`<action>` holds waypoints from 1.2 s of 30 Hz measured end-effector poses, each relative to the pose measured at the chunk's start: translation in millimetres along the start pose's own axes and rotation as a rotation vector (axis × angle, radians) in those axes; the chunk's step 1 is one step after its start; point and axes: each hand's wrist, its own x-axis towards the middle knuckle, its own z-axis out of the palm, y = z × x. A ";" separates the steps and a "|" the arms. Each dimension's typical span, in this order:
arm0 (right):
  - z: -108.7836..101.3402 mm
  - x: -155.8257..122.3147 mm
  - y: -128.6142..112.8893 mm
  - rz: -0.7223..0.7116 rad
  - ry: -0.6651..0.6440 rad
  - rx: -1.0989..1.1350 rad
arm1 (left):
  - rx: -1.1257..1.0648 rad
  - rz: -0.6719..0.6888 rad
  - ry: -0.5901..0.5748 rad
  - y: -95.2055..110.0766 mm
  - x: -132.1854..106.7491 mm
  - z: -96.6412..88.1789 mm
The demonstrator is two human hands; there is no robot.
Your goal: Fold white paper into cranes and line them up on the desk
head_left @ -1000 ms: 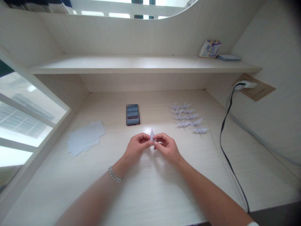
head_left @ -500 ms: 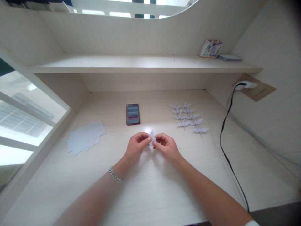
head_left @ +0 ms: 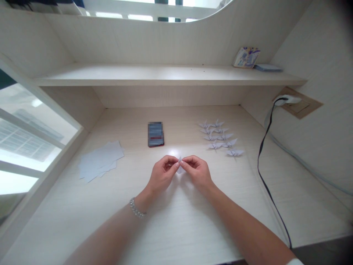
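Two bare hands met over the middle of the desk (head_left: 176, 221): the left hand (head_left: 162, 173) and right hand (head_left: 197, 171) each pinched a small folded paper piece (head_left: 179, 165) between fingertips. Beyond lay loose paper sheets (head_left: 100, 160), a phone (head_left: 156, 134) and finished paper cranes (head_left: 220, 138); a black cable (head_left: 264, 154) ran rightward.

Paper sheets (head_left: 100, 161) left, phone (head_left: 156, 134) centre, folded cranes (head_left: 220, 138) right — on desk (head_left: 176, 221).
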 end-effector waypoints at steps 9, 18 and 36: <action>1.4 -2.2 -4.9 -0.007 0.058 0.006 | 0.050 0.016 -0.042 7.5 -1.6 1.1; 2.2 -4.7 -8.8 -0.025 0.027 -0.009 | -0.164 -0.056 -0.008 5.1 1.2 2.9; 3.1 -11.3 -13.7 -0.072 0.020 -0.065 | -0.376 -0.201 -0.167 3.4 3.8 -2.5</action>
